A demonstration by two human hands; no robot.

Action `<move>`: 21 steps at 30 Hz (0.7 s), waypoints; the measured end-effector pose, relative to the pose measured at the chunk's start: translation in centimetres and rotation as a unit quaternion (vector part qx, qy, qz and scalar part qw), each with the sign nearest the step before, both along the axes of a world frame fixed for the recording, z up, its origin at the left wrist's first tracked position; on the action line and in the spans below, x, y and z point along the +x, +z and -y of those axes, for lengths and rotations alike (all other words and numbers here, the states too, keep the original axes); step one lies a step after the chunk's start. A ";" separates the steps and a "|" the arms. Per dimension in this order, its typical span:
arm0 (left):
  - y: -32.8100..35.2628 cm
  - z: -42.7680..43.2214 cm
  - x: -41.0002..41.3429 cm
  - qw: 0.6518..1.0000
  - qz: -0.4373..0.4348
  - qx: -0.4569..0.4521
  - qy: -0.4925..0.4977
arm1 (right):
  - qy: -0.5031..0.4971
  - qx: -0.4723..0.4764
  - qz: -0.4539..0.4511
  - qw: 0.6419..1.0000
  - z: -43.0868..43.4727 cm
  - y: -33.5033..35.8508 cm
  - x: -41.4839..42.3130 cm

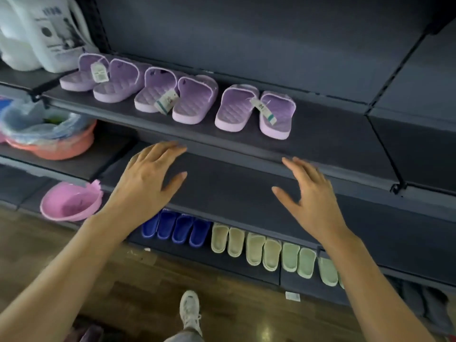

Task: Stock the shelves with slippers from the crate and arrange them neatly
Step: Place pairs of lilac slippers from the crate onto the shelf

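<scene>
Six lilac moulded slippers (190, 104) with quilted insoles stand on the matte dark shelf (333, 137). Below its front edge, the left hand (148, 181) and right hand (312, 196) hover with fingers spread, holding nothing.

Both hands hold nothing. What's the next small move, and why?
Probably turn down to the crate, which is out of view, for another pair. The left hand and right hand are open and hold nothing, and the top shelf shows bare surface right of the third pair of purple slippers.
</scene>
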State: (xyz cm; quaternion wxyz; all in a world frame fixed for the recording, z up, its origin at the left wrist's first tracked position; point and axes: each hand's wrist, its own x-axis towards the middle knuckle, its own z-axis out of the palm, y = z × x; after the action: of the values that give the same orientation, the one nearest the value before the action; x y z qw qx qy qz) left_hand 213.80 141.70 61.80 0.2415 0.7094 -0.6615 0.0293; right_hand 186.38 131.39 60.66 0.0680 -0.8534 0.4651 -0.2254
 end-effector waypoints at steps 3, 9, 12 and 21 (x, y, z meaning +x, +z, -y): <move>-0.1 -4.9 0.2 0.999 0.004 0.011 0.035 | 0.032 -0.002 -0.015 0.999 -3.4 0.0 0.4; -0.1 -13.7 1.1 0.997 0.002 0.005 0.082 | 0.084 -0.003 -0.011 0.996 -9.0 0.3 2.0; -0.7 -18.2 2.7 0.994 -0.003 -0.003 0.107 | 0.120 0.001 -0.015 0.993 -12.2 0.1 4.1; -2.2 -34.7 8.0 0.981 -0.015 0.013 0.195 | 0.227 0.020 -0.048 0.973 -24.0 -1.4 14.5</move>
State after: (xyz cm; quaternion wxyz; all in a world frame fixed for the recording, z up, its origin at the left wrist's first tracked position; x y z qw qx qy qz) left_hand 221.81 176.40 59.58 0.2316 0.8280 -0.5075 0.0565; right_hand 200.83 155.38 59.24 0.1121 -0.9449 0.2666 -0.1534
